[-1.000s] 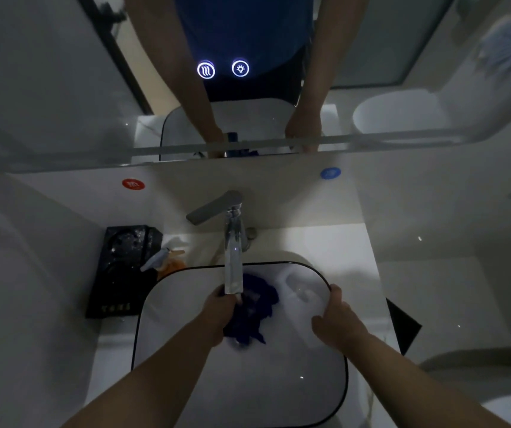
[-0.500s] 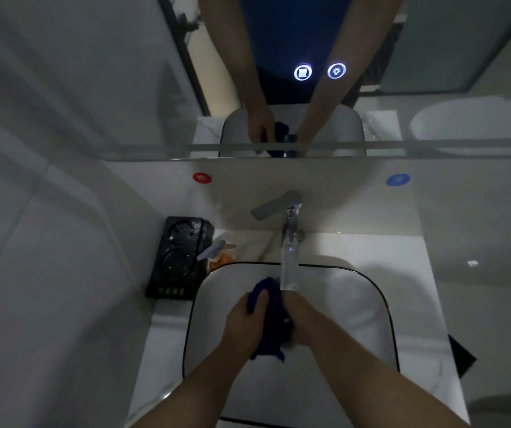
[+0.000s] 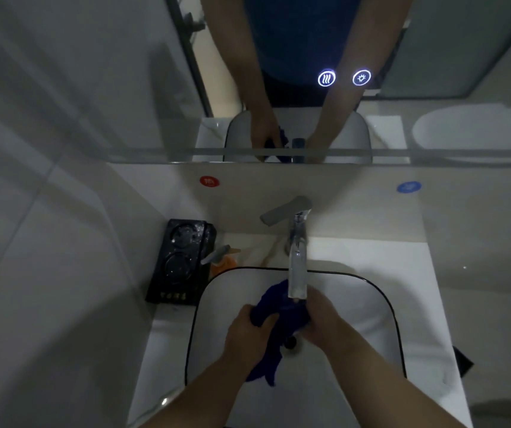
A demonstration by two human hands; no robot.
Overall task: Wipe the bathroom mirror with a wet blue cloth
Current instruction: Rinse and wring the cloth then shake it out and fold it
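Room: dim bathroom seen from the head camera, pale tiled walls on both sides and a white countertop [image 3: 371, 257] running under the mirror [image 3: 279, 41].
Mirror: fills the upper part of the view; two lit round touch icons [image 3: 326, 78] glow on the glass, and it reflects the person's arms, a dark blue shirt and the basin edge (the reflected toilet shows faintly at far right).
Wall strip below mirror: a red round sticker [image 3: 209, 181] to the left and a blue round sticker [image 3: 408, 186] to the right.
Basin: white sink [image 3: 371, 304] with a thin black rim, sitting on the countertop.
Tap: chrome faucet [image 3: 297, 257] with its lever turned to the left, the spout reaching out over the basin; whether water is running cannot be told.
Left of basin: a black box-like object [image 3: 180, 261] against the wall, and just beside it an orange bottle with a grey trigger [image 3: 221, 257].
Cloth: the blue cloth [image 3: 282, 316] is bunched over the basin directly under the spout, between both hands, with a loose tail hanging toward the camera.
Left hand: the left hand [image 3: 248, 335] has its fingers curled tight around the near part of the cloth, thumb across the top.
Right hand: the right hand [image 3: 322, 319] is clenched on the far side of the same bundle, fingers wrapped under it (their tips are hidden by the fabric).
Hands together: nearly touching, both above the basin's middle.
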